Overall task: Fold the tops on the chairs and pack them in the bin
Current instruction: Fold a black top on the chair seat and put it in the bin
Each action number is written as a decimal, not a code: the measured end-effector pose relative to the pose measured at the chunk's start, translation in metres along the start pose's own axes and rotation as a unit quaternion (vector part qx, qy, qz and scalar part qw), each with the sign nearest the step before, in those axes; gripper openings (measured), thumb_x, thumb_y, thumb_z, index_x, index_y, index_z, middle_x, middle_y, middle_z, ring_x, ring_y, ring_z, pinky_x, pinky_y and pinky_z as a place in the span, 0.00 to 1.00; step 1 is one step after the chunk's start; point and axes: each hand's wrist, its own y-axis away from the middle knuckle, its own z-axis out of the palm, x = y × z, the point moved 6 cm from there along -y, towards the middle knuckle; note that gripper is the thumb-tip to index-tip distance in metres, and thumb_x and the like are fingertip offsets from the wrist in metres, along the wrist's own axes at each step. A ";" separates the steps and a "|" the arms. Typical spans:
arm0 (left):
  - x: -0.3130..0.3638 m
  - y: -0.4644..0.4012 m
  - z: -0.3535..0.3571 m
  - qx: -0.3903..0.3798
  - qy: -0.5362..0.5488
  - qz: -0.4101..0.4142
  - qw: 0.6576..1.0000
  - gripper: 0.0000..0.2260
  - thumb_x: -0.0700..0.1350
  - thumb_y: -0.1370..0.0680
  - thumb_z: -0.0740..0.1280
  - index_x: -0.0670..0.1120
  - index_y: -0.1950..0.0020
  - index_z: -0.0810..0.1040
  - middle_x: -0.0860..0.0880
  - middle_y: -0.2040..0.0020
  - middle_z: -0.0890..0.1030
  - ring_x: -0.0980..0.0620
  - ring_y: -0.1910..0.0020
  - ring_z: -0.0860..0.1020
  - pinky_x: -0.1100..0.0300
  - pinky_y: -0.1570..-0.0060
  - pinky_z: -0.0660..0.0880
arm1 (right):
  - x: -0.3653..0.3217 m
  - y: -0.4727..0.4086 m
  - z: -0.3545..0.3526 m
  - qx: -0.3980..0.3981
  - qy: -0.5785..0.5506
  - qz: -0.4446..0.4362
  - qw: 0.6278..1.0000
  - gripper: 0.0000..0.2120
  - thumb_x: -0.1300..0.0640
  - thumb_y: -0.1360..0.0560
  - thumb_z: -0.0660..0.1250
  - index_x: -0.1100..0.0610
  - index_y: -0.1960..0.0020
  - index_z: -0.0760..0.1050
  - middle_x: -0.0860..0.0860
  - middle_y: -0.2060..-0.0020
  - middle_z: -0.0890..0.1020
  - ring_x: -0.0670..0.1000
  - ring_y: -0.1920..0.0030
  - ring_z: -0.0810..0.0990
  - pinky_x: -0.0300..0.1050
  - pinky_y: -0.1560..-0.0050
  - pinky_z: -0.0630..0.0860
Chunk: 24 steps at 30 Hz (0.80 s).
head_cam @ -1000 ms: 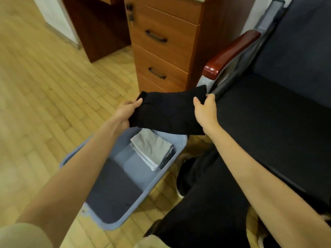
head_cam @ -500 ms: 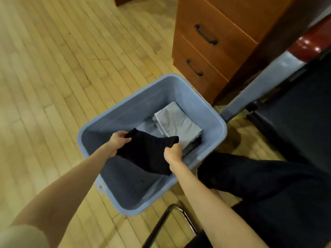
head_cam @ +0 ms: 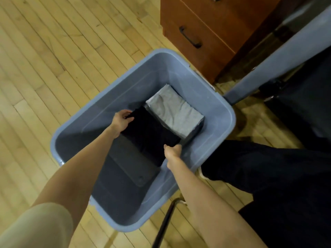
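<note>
Your left hand (head_cam: 122,118) and right hand (head_cam: 172,151) each pinch the folded black top (head_cam: 150,135) inside the blue bin (head_cam: 220,102), mid-frame, beside 1 folded grey top (head_cam: 174,111).

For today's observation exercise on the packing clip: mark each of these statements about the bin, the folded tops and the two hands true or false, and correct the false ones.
1. Both hands hold the folded black top. True: the left hand grips its far end, the right hand its near end.
2. The black top is above the chair seat. False: it is down inside the blue bin.
3. A folded grey top already lies in the bin. True.
4. The grey top lies on the black top. False: it lies beside it, nearer the wooden drawers.
5. The bin stands on a table. False: it stands on the wooden floor.
</note>
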 end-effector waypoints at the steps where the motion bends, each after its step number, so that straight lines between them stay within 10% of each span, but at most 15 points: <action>1: -0.001 -0.006 0.001 -0.001 -0.005 -0.003 1.000 0.14 0.33 0.24 0.68 0.37 0.38 0.76 0.42 0.44 0.78 0.42 0.36 0.74 0.60 0.43 0.70 | -0.002 -0.006 0.003 -0.014 0.012 0.007 1.000 0.24 0.64 0.22 0.64 0.66 0.28 0.61 0.60 0.31 0.70 0.57 0.35 0.73 0.47 0.40 0.74; 5: -0.008 -0.018 0.002 -0.001 -0.036 -0.017 0.999 0.18 0.41 0.22 0.69 0.42 0.33 0.75 0.45 0.42 0.80 0.44 0.39 0.77 0.52 0.35 0.72 | -0.004 -0.019 0.007 -0.062 0.072 0.011 0.995 0.26 0.64 0.23 0.64 0.64 0.28 0.61 0.56 0.41 0.76 0.50 0.59 0.75 0.38 0.69 0.70; 12: 0.031 0.034 0.001 -0.010 -0.259 0.098 0.961 0.24 0.48 0.19 0.63 0.47 0.24 0.63 0.43 0.27 0.68 0.41 0.29 0.67 0.49 0.32 0.65 | -0.053 0.030 -0.020 -0.081 0.349 -0.146 0.922 0.28 0.59 0.19 0.58 0.64 0.24 0.51 0.62 0.29 0.64 0.61 0.32 0.69 0.51 0.37 0.70; 19: 0.128 0.120 -0.002 0.032 -0.417 0.239 0.876 0.31 0.66 0.21 0.52 0.57 0.21 0.50 0.51 0.20 0.49 0.45 0.22 0.48 0.40 0.26 0.47 | -0.127 0.111 -0.085 -0.003 0.592 -0.421 0.687 0.35 0.40 0.19 0.51 0.57 0.21 0.43 0.60 0.23 0.41 0.60 0.23 0.36 0.60 0.25 0.43; 24: 0.234 0.182 0.016 0.055 -0.435 0.317 0.841 0.39 0.73 0.30 0.41 0.59 0.21 0.48 0.52 0.20 0.49 0.43 0.22 0.48 0.39 0.27 0.46 | -0.185 0.163 -0.163 0.102 0.573 -0.454 0.675 0.38 0.34 0.21 0.48 0.54 0.21 0.40 0.58 0.23 0.38 0.59 0.24 0.33 0.61 0.26 0.39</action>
